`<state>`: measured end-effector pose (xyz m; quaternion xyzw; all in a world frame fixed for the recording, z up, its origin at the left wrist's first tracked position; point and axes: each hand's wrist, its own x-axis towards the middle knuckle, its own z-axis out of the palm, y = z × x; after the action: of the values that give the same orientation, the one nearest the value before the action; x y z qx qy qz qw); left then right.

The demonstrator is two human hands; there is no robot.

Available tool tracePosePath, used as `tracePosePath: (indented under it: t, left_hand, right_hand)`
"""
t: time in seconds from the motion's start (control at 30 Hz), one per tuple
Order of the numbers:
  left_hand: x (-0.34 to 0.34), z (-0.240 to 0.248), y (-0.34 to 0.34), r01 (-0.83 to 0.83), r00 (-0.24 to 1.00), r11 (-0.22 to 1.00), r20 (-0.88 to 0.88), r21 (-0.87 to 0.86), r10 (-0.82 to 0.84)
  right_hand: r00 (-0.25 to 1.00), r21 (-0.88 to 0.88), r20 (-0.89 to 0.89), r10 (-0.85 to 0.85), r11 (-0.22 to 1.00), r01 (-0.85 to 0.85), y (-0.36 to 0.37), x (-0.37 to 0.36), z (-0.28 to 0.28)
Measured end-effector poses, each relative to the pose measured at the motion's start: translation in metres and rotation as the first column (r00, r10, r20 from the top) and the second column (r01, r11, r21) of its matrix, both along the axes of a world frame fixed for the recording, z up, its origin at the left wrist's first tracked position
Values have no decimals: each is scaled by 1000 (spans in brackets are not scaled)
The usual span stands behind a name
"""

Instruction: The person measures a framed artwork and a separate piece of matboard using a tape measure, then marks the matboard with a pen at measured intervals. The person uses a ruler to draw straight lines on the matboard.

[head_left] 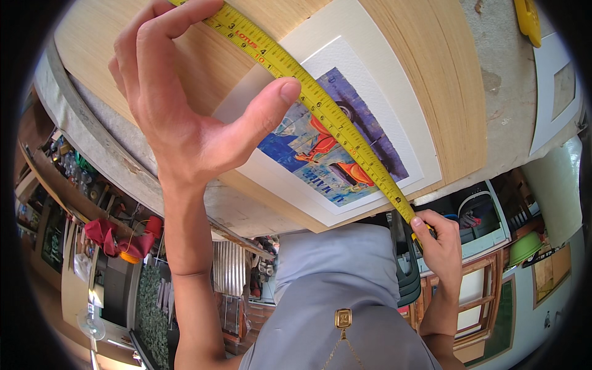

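A yellow tape measure (336,123) lies stretched diagonally across a colourful picture (290,145) in a white mat (425,163). The picture, with red shapes on blue and purple, rests on a light wooden board (425,37). My left hand (179,117) is over the board, thumb and fingers spread wide. Its thumb tip meets the blade's edge and its forefinger reaches the blade near the top of the view, where the blade's end is cut off. Close to the board's near edge, my right hand (441,243) grips the tape measure's case, mostly hidden by the fingers.
The board lies on a worn, cloth-covered table (502,86). At the far right are a yellow tool (527,21) and a white frame-shaped mat (546,117). Below the table stand a green basin (525,248), a wooden frame (487,296) and red cloth (108,237).
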<state>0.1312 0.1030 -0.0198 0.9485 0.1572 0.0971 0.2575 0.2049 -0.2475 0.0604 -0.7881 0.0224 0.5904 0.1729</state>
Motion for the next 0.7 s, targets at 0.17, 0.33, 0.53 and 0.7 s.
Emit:
tracePosePath:
  t: [0.17,0.33,0.53,0.7]
  left_hand:
    - [0,0,-1,-5,1000,1000,-8,-1,5]
    - [-7,2,-1,-65,996,969,46,-237,78]
    - [-30,48,-15,-203,823,722,284,-661,492]
    - [-58,109,-102,-277,774,414,53,-867,630]
  right_hand:
    - [1000,12,9,4,1000,-4,-1,-1,-1]
    - [998,59,62,-28,998,24,-5,-5,1]
    - [963,185,256,81,974,-131,-17,-6,20]
    - [961,212,262,94,965,-152,1,26,49]
